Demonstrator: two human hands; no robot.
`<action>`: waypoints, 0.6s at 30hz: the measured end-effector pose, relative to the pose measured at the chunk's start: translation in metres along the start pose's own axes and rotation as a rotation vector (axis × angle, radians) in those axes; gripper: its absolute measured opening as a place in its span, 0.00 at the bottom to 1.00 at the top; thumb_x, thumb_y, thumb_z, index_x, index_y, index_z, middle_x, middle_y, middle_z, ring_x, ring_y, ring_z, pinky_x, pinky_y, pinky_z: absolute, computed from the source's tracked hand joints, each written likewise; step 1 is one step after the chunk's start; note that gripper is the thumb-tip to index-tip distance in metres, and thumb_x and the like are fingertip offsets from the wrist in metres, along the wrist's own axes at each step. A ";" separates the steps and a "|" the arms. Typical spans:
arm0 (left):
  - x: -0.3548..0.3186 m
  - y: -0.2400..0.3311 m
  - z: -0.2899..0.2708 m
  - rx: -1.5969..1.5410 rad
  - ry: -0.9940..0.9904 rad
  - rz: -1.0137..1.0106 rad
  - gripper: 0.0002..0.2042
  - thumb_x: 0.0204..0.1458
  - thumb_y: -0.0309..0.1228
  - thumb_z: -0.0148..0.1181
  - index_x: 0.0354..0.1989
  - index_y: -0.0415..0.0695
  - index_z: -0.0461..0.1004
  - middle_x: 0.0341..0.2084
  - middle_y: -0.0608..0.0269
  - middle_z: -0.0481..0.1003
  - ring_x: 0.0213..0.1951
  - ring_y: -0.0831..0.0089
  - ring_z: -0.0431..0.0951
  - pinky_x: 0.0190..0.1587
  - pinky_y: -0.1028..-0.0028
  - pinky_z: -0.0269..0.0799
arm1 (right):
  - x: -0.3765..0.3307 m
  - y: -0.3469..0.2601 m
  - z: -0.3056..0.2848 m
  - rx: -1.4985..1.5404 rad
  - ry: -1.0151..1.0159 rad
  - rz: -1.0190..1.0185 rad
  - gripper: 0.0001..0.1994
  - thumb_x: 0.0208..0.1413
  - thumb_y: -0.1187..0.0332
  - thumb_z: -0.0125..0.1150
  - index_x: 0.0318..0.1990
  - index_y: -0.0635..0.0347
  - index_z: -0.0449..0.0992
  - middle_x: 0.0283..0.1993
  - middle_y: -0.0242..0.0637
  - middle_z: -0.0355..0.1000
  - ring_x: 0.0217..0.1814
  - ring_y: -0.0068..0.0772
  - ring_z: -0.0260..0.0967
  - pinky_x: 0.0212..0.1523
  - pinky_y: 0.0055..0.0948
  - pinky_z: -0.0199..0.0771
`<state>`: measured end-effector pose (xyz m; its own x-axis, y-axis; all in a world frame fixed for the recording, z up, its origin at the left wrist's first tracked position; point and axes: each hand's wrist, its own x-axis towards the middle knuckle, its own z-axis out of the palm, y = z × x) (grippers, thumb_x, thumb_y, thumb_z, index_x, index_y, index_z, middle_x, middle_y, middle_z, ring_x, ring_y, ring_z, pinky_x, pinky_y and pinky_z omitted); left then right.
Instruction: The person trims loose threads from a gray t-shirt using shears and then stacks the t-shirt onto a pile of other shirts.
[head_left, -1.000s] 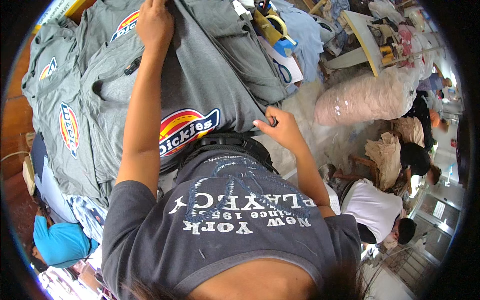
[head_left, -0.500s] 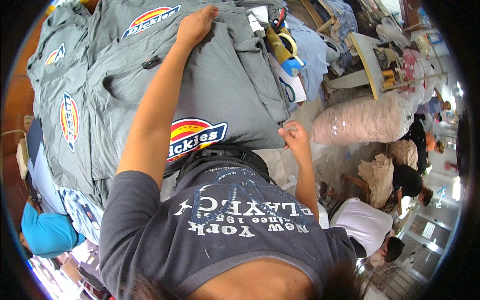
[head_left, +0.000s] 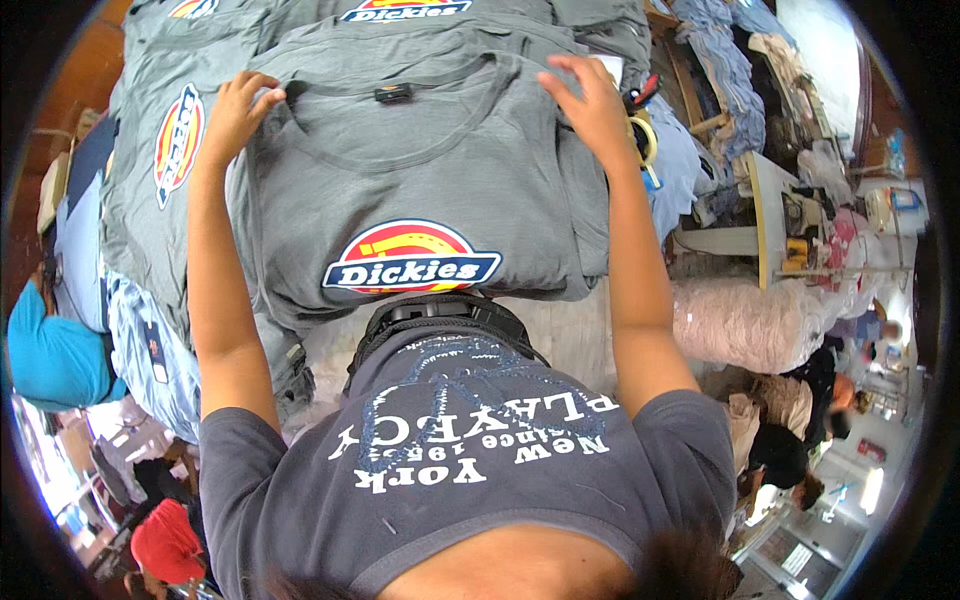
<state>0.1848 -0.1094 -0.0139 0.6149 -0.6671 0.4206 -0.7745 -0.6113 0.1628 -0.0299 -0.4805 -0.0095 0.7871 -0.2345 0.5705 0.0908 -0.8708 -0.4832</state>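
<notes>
Grey scoop-neck T-shirt (head_left: 400,190) with a colourful chest logo (head_left: 412,258) lies at twelve o'clock. At its ten o'clock, the left hand (head_left: 240,115) is narrowly parted; at two, the right hand (head_left: 597,112) opens wide.

The grey T-shirt (head_left: 420,190) lies flat, printed side up.

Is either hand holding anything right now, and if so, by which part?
The right hand is open by the gray T-shirt and seems to hold nothing; whether the left hand pinches it beside the neckline cannot be told.
</notes>
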 end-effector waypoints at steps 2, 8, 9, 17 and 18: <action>-0.005 -0.003 0.000 0.014 -0.018 0.041 0.16 0.46 0.43 0.53 0.35 0.43 0.71 0.35 0.60 0.69 0.41 0.61 0.66 0.43 0.69 0.61 | 0.023 0.005 0.031 -0.169 -0.081 -0.019 0.19 0.41 0.50 0.59 0.36 0.54 0.73 0.41 0.39 0.65 0.45 0.44 0.61 0.45 0.34 0.61; 0.001 0.003 0.000 -0.340 0.107 -0.254 0.17 0.48 0.43 0.52 0.27 0.39 0.65 0.18 0.53 0.68 0.23 0.60 0.67 0.28 0.70 0.62 | 0.054 0.009 0.058 -0.021 -0.290 0.203 0.22 0.41 0.46 0.57 0.37 0.53 0.72 0.35 0.42 0.70 0.39 0.44 0.66 0.40 0.34 0.65; 0.007 0.000 -0.002 -0.318 0.122 -0.264 0.17 0.48 0.43 0.52 0.28 0.39 0.65 0.17 0.53 0.67 0.21 0.60 0.66 0.27 0.69 0.62 | 0.054 0.022 0.063 0.011 -0.145 0.098 0.22 0.41 0.45 0.56 0.34 0.55 0.71 0.31 0.44 0.71 0.35 0.45 0.68 0.34 0.35 0.66; 0.015 -0.030 0.032 -0.015 0.001 -0.213 0.21 0.47 0.52 0.46 0.26 0.42 0.64 0.17 0.49 0.70 0.25 0.49 0.70 0.25 0.59 0.62 | 0.062 0.011 0.077 -0.423 -0.186 0.008 0.23 0.45 0.42 0.48 0.33 0.53 0.68 0.26 0.41 0.72 0.30 0.45 0.69 0.27 0.40 0.66; 0.013 -0.034 0.041 -0.006 -0.009 -0.240 0.21 0.48 0.52 0.46 0.26 0.42 0.64 0.17 0.49 0.70 0.24 0.49 0.71 0.25 0.59 0.62 | 0.061 0.018 0.083 -0.486 -0.193 -0.006 0.23 0.45 0.42 0.47 0.34 0.53 0.68 0.26 0.40 0.72 0.30 0.45 0.69 0.26 0.40 0.65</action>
<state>0.2246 -0.1147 -0.0503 0.7830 -0.5065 0.3610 -0.6065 -0.7504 0.2627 0.0699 -0.4748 -0.0388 0.8895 -0.1851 0.4178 -0.1622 -0.9826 -0.0900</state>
